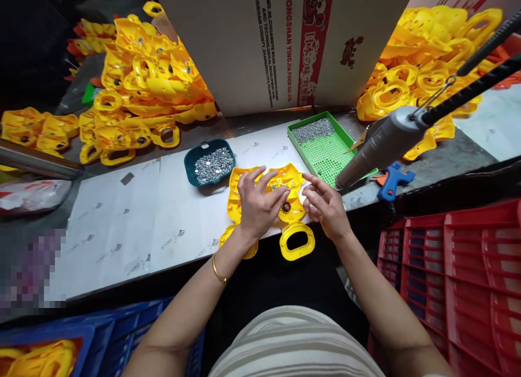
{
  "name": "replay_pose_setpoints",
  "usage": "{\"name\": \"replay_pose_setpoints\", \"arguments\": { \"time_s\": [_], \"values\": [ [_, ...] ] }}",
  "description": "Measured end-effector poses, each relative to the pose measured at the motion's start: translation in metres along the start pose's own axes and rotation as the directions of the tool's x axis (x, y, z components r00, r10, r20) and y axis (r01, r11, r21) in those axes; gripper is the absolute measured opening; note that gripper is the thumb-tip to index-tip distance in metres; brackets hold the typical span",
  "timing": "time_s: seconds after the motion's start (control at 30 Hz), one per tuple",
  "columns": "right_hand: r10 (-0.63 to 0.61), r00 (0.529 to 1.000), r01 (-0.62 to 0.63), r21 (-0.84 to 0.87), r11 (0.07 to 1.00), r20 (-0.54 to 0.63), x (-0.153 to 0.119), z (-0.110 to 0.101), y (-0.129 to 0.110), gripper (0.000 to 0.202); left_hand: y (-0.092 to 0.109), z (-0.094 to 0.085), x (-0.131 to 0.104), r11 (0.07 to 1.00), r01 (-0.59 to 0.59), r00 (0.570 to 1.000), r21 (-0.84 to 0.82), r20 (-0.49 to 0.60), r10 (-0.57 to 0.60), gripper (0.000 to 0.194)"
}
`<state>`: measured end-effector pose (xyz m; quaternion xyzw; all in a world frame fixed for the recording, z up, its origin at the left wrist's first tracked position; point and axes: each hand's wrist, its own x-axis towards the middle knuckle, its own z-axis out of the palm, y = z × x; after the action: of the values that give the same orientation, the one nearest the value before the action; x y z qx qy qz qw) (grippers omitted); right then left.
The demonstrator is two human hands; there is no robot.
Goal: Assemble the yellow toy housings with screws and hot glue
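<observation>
Two yellow plastic shell halves (291, 173), each with a ring-shaped handle (298, 255), lie hollow side up at the table's front edge. A round dark part (286, 207) sits inside the right half. Over the shells, my left hand (260, 206) has thumb and forefinger pinched together on one end of a thin wire-like strand (296, 186). My right hand (325, 206), beside the right half, has its fingers curled in and its fingertips at the strand's other end. The strand is too fine to name surely, and my left hand hides much of the left half.
A dark green tray of small metal pieces (189, 168) and a light green basket of screws (331, 154) stand behind the shells. An electric screwdriver (378, 140) hangs at right, near a blue glue gun (394, 181). Yellow parts (142, 83) are heaped around a carton (244, 56). Red crates (468, 257) stand right.
</observation>
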<state>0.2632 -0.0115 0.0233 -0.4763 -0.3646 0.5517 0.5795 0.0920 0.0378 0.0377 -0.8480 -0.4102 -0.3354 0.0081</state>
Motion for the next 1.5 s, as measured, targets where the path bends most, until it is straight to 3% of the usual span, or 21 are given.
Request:
{"name": "replay_pose_setpoints", "arguments": {
  "time_s": [0.07,0.23,0.33,0.4,0.47,0.6,0.7,0.87,0.97,1.1,1.2,1.27,1.37,1.43,1.5],
  "values": [
    [-0.022,1.000,0.023,0.018,1.000,-0.013,0.001,0.002,-0.005,0.062,0.000,0.001,-0.003,1.000,-0.011,0.999,0.012,0.034,0.011,0.014],
    [-0.095,0.988,0.085,-0.080,0.993,-0.123,0.000,0.002,-0.004,0.033,0.002,-0.001,-0.005,1.000,-0.007,0.995,-0.006,0.100,0.007,0.014],
    [-0.067,0.989,0.060,-0.054,0.997,-0.129,-0.004,0.002,-0.002,0.029,0.011,-0.003,-0.007,1.000,0.010,0.990,-0.014,0.144,-0.008,0.032],
    [-0.061,0.991,0.056,-0.050,0.997,-0.116,-0.007,0.001,-0.002,0.031,0.016,-0.002,-0.007,0.999,-0.012,0.982,-0.047,0.185,0.021,0.029],
    [-0.090,0.991,0.079,-0.110,0.991,-0.098,-0.010,-0.001,-0.002,0.034,0.016,-0.003,-0.006,0.994,-0.061,0.974,-0.090,0.213,0.079,0.019],
    [-0.106,0.993,0.082,-0.348,0.934,-0.050,-0.015,-0.011,-0.002,0.025,0.005,-0.006,0.002,0.986,-0.149,0.954,-0.077,0.250,0.164,0.022],
    [-0.040,0.999,0.042,-0.461,0.886,0.013,-0.016,-0.019,0.001,0.029,-0.004,-0.010,0.010,0.970,-0.237,0.909,-0.060,0.339,0.243,0.020],
    [0.064,0.980,0.050,-0.548,0.835,0.186,-0.014,-0.026,0.002,0.027,-0.011,-0.016,0.027,0.922,-0.330,0.792,-0.203,0.472,0.388,0.026],
    [0.020,0.969,0.137,-0.600,0.788,0.247,-0.010,-0.026,-0.002,0.020,-0.011,-0.021,0.037,0.904,-0.318,0.748,-0.285,0.510,0.424,0.026],
    [0.121,0.963,0.059,-0.630,0.775,0.240,-0.007,-0.026,-0.009,0.018,-0.013,-0.025,0.045,0.917,-0.263,0.711,-0.300,0.582,0.395,0.026],
    [0.191,0.963,-0.036,-0.609,0.792,0.191,-0.006,-0.024,-0.013,0.023,-0.013,-0.025,0.040,0.932,-0.235,0.758,-0.277,0.548,0.354,0.026],
    [0.200,0.968,-0.078,-0.579,0.811,0.150,-0.007,-0.022,-0.013,0.028,-0.008,-0.026,0.028,0.959,-0.177,0.845,-0.222,0.465,0.263,0.022],
    [0.206,0.970,-0.109,-0.519,0.848,0.132,-0.009,-0.022,-0.007,0.031,0.008,-0.028,-0.005,0.997,0.012,0.960,-0.082,0.279,0.011,0.020],
    [0.222,0.965,-0.124,-0.506,0.853,0.138,-0.011,-0.023,0.001,0.031,0.021,-0.030,-0.031,0.991,0.136,0.975,0.012,0.173,-0.136,0.024],
    [0.201,0.968,-0.093,-0.532,0.842,0.148,-0.012,-0.023,0.008,0.028,0.032,-0.029,-0.055,0.978,0.194,0.968,0.076,0.147,-0.203,0.027]
  ]
}}
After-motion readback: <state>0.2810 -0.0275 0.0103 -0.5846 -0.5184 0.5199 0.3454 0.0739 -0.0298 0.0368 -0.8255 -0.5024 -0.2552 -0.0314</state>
